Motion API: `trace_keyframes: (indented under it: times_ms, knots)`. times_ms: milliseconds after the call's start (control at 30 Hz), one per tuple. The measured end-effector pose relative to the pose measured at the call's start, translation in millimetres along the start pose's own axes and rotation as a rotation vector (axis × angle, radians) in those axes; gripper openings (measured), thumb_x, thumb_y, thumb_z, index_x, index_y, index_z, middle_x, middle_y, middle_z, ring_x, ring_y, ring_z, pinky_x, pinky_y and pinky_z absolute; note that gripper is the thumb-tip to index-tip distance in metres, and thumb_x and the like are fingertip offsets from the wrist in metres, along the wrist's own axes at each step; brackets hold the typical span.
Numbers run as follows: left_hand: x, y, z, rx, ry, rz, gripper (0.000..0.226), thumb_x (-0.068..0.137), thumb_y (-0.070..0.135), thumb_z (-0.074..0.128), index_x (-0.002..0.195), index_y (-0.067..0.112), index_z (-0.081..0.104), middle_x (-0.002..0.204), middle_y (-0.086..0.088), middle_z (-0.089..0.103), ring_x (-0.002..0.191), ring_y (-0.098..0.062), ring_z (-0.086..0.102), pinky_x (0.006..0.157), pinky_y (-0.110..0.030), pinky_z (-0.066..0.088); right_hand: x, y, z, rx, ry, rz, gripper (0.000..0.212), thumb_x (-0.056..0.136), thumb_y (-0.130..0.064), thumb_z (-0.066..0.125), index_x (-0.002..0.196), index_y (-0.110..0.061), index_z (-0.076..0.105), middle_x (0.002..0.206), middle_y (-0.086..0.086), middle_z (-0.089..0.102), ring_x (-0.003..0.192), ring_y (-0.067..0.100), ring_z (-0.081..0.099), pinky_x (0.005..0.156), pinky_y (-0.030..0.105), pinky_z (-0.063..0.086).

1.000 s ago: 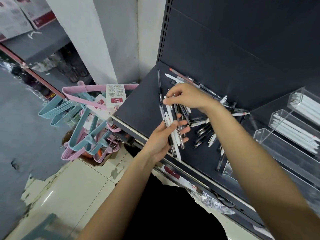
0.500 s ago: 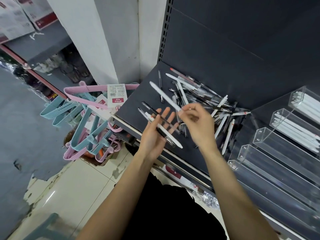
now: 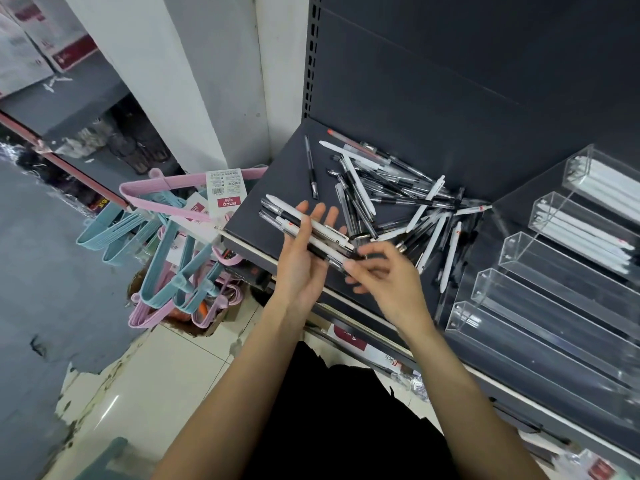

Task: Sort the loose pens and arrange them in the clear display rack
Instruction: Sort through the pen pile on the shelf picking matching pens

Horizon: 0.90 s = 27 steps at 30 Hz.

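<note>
1. Your left hand (image 3: 300, 261) carries a small bundle of pens (image 3: 304, 226), white and clear/black mixed, lying across the palm w/ the thumb pressed over them and the fingers spread loosely behind. It sits over the shelf's (image 3: 258, 209) front-left corner.
2. Your right hand (image 3: 388, 278) is at the bundle's right end, fingertips pinched on the pen tips there, other fingers curled. So both hands are closed on the same bundle.
3. The loose pile of pens (image 3: 391, 199) lies mid-shelf, running from near the back panel toward the front edge, criss-crossed, no order.
4. One black pen (image 3: 310, 167) lies alone toward the back-left corner, apart from the pile.
5. The clear display rack (image 3: 554, 282) stands at the shelf's right side, stepped trays. The two rear trays hold white pens (image 3: 602, 199); the nearer trays look bare, though glare makes that hard to confirm.
6. Off the shelf's left edge hang pink and blue hangers (image 3: 166, 251) w/ a barcode tag (image 3: 225, 188).
</note>
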State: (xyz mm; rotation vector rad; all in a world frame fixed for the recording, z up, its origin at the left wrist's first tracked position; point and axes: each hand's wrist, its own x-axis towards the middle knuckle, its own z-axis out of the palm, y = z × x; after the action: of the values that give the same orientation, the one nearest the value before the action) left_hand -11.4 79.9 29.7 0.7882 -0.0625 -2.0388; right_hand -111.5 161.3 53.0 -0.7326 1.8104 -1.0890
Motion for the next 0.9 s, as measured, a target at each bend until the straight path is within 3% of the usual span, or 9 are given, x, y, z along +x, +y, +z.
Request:
trace_keyframes:
  times_ms: [100,233,333,433,567,767,900]
  knots:
    - [-1.5,-2.5,-0.2,-0.015,0.01,-0.001,0.021,0.101,0.015,0.039,0.114,0.017,0.056,0.099,0.0,0.073,0.099,-0.018,0.069,0.088,-0.042,0.055,-7.5,4.1,-1.3,0.107,0.05,0.009,0.007,0.08,-0.011,0.073,0.086,-0.009,0.068,0.072,0.004,0.071,0.067,0.015,0.069,0.063,0.021,0.054]
    - [4.8,8.8,-9.4,-0.127,0.059,0.062,0.019,0.103,0.016,0.037,0.108,0.017,0.055,0.1,0.0,0.07,0.096,-0.017,0.068,0.087,-0.042,0.054,-8.1,6.3,-22.0,0.183,0.151,-0.03,0.01,0.082,-0.008,0.07,0.086,-0.017,0.071,0.077,0.001,0.07,0.073,0.012,0.066,0.075,0.024,0.054]
    - [7.7,18.4,-19.7,0.011,0.071,0.04,0.019,0.103,0.015,0.038,0.108,0.015,0.056,0.098,-0.001,0.071,0.089,-0.016,0.071,0.082,-0.042,0.056,0.9,-4.7,-40.7,0.222,0.219,-0.172,0.02,0.091,-0.003,0.058,0.093,-0.02,0.069,0.09,0.001,0.067,0.079,0.008,0.065,0.08,0.022,0.053]
    - [-1.9,12.8,-22.0,0.243,0.009,-0.085,0.022,0.103,0.014,0.037,0.112,0.014,0.057,0.101,-0.003,0.072,0.092,-0.019,0.071,0.084,-0.041,0.057,20.7,-26.7,-48.6,0.077,0.102,-0.308,0.029,0.097,-0.001,0.047,0.11,-0.02,0.063,0.096,0.009,0.057,0.082,0.014,0.069,0.08,0.024,0.055]
    - [-15.3,-1.1,-16.1,0.362,-0.085,-0.198,0.027,0.102,0.011,0.037,0.12,0.009,0.058,0.115,-0.011,0.069,0.1,-0.026,0.069,0.084,-0.041,0.057,54.4,-53.7,-33.1,-0.367,-0.089,-0.367,0.042,0.091,-0.013,0.06,0.128,-0.026,0.046,0.087,-0.006,0.062,0.074,0.019,0.069,0.076,0.035,0.056]
    - [-23.6,-13.0,-11.1,0.455,-0.165,-0.269,0.033,0.103,0.013,0.036,0.132,0.006,0.049,0.12,-0.013,0.066,0.105,-0.029,0.067,0.083,-0.039,0.058,78.5,-56.6,-0.3,-0.547,-0.154,-0.342,0.013,0.082,-0.02,0.071,0.094,-0.019,0.066,0.081,-0.007,0.066,0.062,0.002,0.057,0.063,0.024,0.049]
    - [-24.0,-12.1,-12.0,0.395,-0.189,-0.279,0.033,0.102,0.013,0.038,0.133,0.014,0.049,0.122,-0.011,0.065,0.107,-0.029,0.066,0.089,-0.047,0.054,78.0,-51.7,7.9,-0.483,-0.175,-0.294,0.014,0.081,-0.018,0.073,0.094,-0.016,0.067,0.081,-0.003,0.066,0.058,0.004,0.059,0.054,0.022,0.053]
